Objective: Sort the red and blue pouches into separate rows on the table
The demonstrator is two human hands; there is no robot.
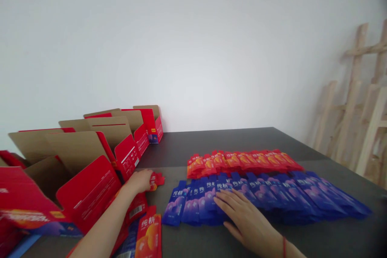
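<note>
My left hand (139, 180) reaches forward beside the open red boxes, its fingers closed on a red pouch (156, 179) that lies on the dark table (229, 139). My right hand (244, 215) rests flat, fingers stretched out, on the near left part of a long overlapping row of blue pouches (272, 197). Behind that row runs a parallel row of red-orange pouches (242, 161). More red pouches (148, 236) lie under and beside my left forearm.
Several open red cardboard boxes (90, 157) with brown flaps raised stand in a line along the left, reaching back to the white wall. Wooden frames (359, 117) lean against the wall at far right. The table's far edge meets the wall.
</note>
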